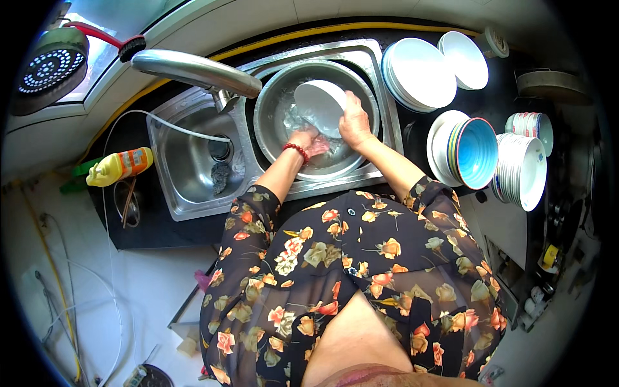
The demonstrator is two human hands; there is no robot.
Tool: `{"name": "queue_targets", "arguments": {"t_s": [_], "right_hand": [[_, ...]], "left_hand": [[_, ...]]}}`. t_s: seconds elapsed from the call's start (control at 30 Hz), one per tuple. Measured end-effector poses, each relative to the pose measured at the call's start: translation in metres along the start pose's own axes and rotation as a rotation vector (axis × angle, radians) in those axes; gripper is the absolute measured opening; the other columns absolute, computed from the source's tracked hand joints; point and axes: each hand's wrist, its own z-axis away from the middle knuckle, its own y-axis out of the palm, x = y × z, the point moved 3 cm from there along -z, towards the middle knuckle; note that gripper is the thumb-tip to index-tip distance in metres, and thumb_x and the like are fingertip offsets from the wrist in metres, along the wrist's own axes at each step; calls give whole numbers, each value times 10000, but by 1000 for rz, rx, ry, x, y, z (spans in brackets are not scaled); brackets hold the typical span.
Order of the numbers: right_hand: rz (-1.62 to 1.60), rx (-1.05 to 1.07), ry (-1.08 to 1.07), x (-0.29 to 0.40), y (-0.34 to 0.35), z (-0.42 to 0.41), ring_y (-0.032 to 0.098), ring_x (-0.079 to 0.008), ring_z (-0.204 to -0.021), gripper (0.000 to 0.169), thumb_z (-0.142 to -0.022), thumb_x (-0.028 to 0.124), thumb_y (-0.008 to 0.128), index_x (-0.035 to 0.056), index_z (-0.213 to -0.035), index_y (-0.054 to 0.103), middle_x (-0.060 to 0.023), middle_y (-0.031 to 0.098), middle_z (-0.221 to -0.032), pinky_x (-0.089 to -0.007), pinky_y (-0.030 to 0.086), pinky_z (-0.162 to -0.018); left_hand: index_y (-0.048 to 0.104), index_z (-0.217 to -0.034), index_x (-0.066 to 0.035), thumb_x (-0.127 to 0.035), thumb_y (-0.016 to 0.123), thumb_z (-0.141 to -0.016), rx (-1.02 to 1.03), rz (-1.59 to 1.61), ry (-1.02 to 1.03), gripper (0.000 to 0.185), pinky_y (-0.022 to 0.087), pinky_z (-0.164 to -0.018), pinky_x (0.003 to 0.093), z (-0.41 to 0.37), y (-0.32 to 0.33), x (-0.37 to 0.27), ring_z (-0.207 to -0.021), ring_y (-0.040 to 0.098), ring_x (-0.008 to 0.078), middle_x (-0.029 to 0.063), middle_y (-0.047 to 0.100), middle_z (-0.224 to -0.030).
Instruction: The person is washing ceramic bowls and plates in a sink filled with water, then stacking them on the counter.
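A white bowl (pixel 316 106) is tilted on its side in the round metal basin (pixel 272 121), its lower part near the splashing water (pixel 292 118). My right hand (pixel 355 121) grips the bowl's rim from the right, thumb and fingers on either side. Below and left of the bowl, my left hand (pixel 309 141) is in the water, a red bead bracelet (pixel 296 149) on its wrist. Something pinkish shows at its fingers; splashing and blur hide whether that is a cloth or the fingers themselves. The basin sits inside the right bowl of a stainless steel sink (pixel 389 121).
Left are the faucet (pixel 193 70), a smaller sink bowl (pixel 188 164) with a steel scourer (pixel 220 176) and white hose (pixel 174 128), and a yellow bottle (pixel 121 167). Right stand stacked white plates (pixel 420 72), blue-lined bowls (pixel 476 152) and more dishes (pixel 532 174).
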Motion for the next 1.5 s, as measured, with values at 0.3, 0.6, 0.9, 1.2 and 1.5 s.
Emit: {"name": "queue_targets", "arguments": {"t_s": [0.3,0.6,0.9,1.2,1.5], "right_hand": [[-488,177,516,6,5,11,595,-427,-915,567,-691,-50,427,26,-1252,404,-262,501,-1155,-475,517,-759],[-1282,347,1325,-14,60,41,505,-426,-1088,445,-844,-64,404,27,-1278,366,-219,452,-1237,-672,406,-854],[-998,-72,735,-32,43,-4,623,-238,-744,209,-733,26,631,10,-941,637,-132,651,-823,-334,484,-690],[236,10,-249,15,-35,-35,617,-372,-821,357,-762,-14,471,89,-1100,517,-170,583,-888,-413,511,-685],[-389,492,610,8,-18,-11,614,-415,-859,403,-726,-62,429,-48,-1124,489,-266,567,-1007,-527,545,-587]], "left_hand": [[344,-1234,71,-47,452,-892,-69,171,31,378,492,-791,587,18,7,3,-980,558,431,247,507,-1120],[318,-1234,73,92,364,-796,-129,-300,226,440,596,-562,449,73,2,-43,-879,604,409,276,462,-1144],[478,-1133,20,10,502,-800,-262,-783,1097,334,574,-587,327,72,1,-38,-816,642,250,148,601,-970],[454,-1173,1,-158,518,-880,-232,-219,315,340,548,-587,372,25,-7,-13,-758,589,227,147,550,-1055],[299,-1288,-77,-55,459,-873,100,110,8,446,529,-695,566,51,-9,-11,-991,557,456,246,411,-1263]]}}
